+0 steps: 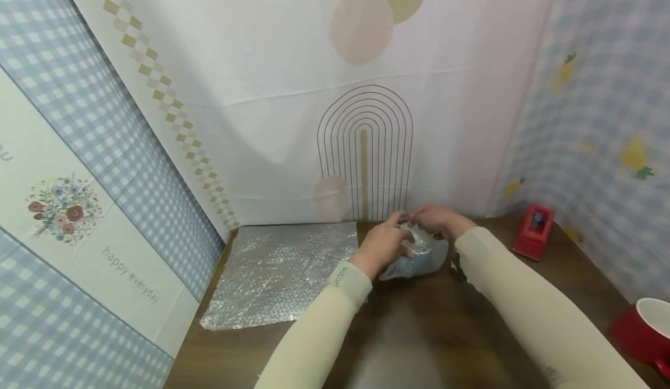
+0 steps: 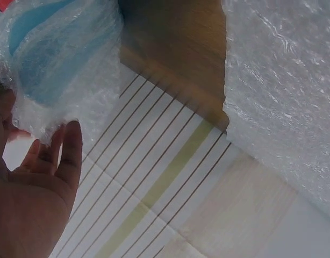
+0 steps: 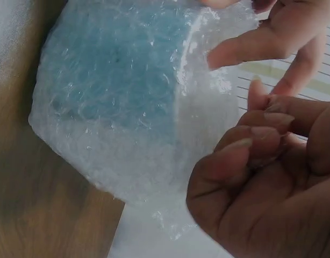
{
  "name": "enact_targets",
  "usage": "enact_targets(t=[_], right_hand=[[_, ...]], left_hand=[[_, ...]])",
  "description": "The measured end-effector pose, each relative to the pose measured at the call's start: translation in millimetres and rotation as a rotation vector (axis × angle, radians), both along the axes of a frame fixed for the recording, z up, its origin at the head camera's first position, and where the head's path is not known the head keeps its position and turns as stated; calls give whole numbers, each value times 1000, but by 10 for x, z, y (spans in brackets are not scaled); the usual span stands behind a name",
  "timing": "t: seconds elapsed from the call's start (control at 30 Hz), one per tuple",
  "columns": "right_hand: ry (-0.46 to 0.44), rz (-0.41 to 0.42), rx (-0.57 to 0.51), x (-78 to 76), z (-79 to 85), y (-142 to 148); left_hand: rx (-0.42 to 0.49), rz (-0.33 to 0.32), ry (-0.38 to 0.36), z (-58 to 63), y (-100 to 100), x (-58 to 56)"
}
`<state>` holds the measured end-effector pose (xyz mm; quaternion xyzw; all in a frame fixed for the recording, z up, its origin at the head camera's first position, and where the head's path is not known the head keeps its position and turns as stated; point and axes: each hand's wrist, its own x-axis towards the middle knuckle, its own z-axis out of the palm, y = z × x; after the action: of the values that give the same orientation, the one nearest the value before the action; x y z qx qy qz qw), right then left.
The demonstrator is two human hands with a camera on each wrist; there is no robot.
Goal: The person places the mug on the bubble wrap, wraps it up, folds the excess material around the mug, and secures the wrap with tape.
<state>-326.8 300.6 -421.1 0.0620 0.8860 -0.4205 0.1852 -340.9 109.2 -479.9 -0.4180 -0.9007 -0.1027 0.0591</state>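
Observation:
A light blue object point(image 3: 116, 70) shows through crumpled clear bubble wrap point(image 1: 426, 264) folded round it, near the back of the table. Its exact kind is blurred by the wrap. My left hand point(image 1: 384, 246) grips the wrap's gathered top from the left, one finger lying against its side. From the right, my right hand point(image 1: 439, 220) pinches the upper edge, fingers curled in toward the thumb, as the right wrist view shows. Both hands meet close together above the blue object. In the left wrist view, the wrap's loose end hangs by the left fingertips point(image 2: 71, 131).
A flat bubble wrap sheet point(image 1: 277, 278) covers the table's left part. At the back right stands a red tape dispenser point(image 1: 536, 232). A red mug point(image 1: 638, 331) with a white inside is at the right edge. Printed cloth point(image 1: 277, 116) hangs behind the table.

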Motion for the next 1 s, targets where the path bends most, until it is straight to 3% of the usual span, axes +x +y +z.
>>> enact_targets(t=[0.13, 0.37, 0.53, 0.8, 1.0], right_hand=[[-42, 0, 30, -30, -36, -24], [-105, -1, 78, -2, -121, -7], [-125, 16, 76, -18, -87, -21], [-149, 16, 107, -63, -9, -22], [-137, 40, 71, 10, 100, -21]], left_hand=[[5, -9, -68, -1, -25, -28], [16, -92, -179, -40, -37, -29], [39, -68, -217, -31, -25, -35], [-9, -109, -162, 56, 31, -83], [-70, -51, -125, 141, 82, -51]])
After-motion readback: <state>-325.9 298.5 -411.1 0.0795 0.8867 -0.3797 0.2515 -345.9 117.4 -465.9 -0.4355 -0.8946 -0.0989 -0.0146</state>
